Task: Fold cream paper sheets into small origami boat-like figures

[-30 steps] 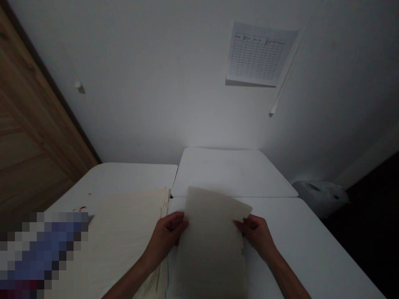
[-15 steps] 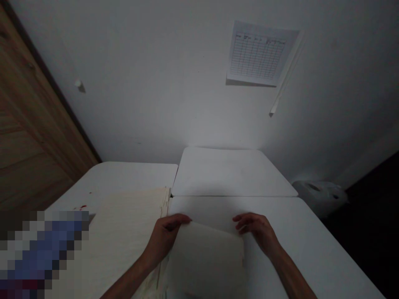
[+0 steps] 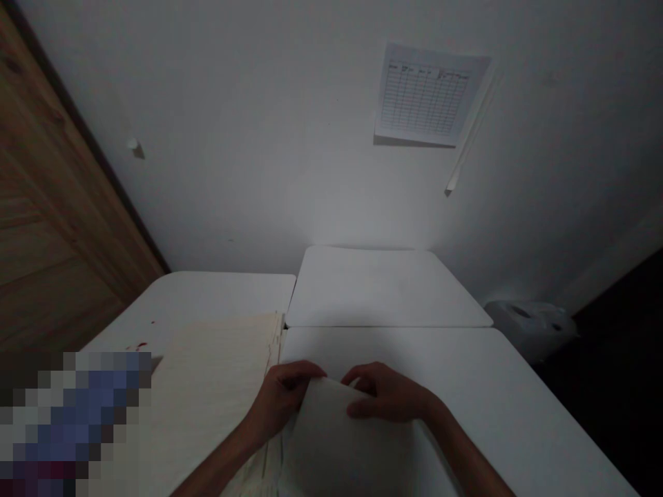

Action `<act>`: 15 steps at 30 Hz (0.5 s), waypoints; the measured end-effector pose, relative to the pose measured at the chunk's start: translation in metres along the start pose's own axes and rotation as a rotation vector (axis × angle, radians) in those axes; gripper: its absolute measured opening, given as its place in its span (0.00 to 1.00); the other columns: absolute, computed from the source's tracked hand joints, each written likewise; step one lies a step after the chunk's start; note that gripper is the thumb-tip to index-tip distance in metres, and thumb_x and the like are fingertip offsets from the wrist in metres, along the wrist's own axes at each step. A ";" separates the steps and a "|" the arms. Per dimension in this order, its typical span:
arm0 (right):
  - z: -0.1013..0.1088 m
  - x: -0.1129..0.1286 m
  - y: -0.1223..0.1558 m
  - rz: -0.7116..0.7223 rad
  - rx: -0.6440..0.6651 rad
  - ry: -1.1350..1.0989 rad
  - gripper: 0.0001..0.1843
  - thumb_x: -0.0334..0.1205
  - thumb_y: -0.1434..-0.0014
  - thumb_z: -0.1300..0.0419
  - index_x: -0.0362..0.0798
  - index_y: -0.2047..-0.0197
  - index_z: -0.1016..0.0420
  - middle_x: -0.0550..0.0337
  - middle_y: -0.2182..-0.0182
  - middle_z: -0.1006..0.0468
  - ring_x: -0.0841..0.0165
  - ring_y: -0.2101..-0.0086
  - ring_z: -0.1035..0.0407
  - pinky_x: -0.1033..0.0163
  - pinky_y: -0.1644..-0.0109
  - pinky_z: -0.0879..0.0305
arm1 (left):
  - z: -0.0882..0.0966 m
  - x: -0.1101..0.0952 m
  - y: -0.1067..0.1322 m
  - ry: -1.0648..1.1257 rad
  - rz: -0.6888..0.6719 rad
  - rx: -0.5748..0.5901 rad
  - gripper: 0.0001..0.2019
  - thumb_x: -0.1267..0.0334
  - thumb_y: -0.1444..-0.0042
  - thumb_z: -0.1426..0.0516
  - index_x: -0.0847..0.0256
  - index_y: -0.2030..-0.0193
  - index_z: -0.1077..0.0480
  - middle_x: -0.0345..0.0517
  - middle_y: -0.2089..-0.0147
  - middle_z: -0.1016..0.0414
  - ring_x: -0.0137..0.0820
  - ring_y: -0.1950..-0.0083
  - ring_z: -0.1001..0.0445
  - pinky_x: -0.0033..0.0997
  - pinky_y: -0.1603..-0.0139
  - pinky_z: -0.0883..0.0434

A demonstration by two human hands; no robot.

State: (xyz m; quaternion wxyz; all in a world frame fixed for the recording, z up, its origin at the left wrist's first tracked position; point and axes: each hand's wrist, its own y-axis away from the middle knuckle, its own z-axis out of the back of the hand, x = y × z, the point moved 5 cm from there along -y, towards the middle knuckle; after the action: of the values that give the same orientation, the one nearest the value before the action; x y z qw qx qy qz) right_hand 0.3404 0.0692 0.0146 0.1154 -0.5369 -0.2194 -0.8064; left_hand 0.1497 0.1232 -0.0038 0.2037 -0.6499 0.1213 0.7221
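A pale sheet of paper [image 3: 352, 449] is held over the near part of the white table [image 3: 466, 386]. My left hand [image 3: 290, 393] pinches the sheet at its upper left corner. At the top edge, my right hand [image 3: 388, 393] has its thumb on the near face and its fingers behind, closed around the paper. The lower end of the sheet runs out of view. Just left of my left hand lies a stack of cream-coloured paper [image 3: 212, 373] with uneven, ragged right edges.
A pixelated blue patch [image 3: 77, 414] covers the left front. Behind the tables, a printed chart [image 3: 422, 96] hangs on the wall. A whitish plastic bag [image 3: 533, 328] stands beyond the right table edge. A wooden door [image 3: 52, 193] is at left.
My right hand has moved left from beside the sheet's right corner and taken hold of its top edge. My left hand keeps its pinch, shifted slightly right.
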 end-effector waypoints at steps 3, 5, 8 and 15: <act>0.004 -0.010 -0.002 -0.017 -0.007 -0.105 0.18 0.43 0.51 0.34 0.48 0.56 0.25 0.58 0.68 0.19 0.67 0.72 0.27 0.69 0.72 0.37 | 0.003 0.007 -0.001 0.072 0.077 -0.028 0.16 0.56 0.50 0.40 0.61 0.55 0.26 0.50 0.62 0.22 0.32 0.71 0.26 0.26 0.75 0.31; 0.011 -0.018 0.001 -0.011 -0.069 -0.239 0.19 0.45 0.52 0.33 0.47 0.57 0.25 0.57 0.67 0.19 0.66 0.71 0.26 0.66 0.70 0.35 | 0.005 0.009 -0.002 0.147 0.093 -0.053 0.20 0.54 0.49 0.39 0.61 0.51 0.29 0.52 0.59 0.23 0.30 0.71 0.27 0.25 0.76 0.32; 0.020 -0.031 0.009 0.006 -0.212 -0.471 0.23 0.48 0.53 0.31 0.48 0.55 0.28 0.54 0.64 0.19 0.61 0.66 0.24 0.59 0.63 0.31 | 0.008 0.009 -0.003 0.186 0.091 -0.095 0.19 0.52 0.47 0.40 0.62 0.53 0.29 0.52 0.60 0.23 0.29 0.71 0.28 0.25 0.75 0.33; 0.021 -0.048 0.018 0.003 -0.486 -0.669 0.30 0.49 0.54 0.30 0.48 0.51 0.33 0.50 0.61 0.20 0.57 0.65 0.24 0.52 0.60 0.30 | 0.002 0.006 -0.004 0.110 0.126 -0.064 0.21 0.44 0.47 0.44 0.64 0.66 0.27 0.48 0.70 0.24 0.29 0.77 0.30 0.25 0.81 0.34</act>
State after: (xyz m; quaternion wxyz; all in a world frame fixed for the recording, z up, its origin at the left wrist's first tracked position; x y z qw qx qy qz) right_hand 0.3837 0.0609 -0.0180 -0.0911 -0.7814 -0.0472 -0.6156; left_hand 0.1494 0.1290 -0.0093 0.1301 -0.6860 0.1498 0.7000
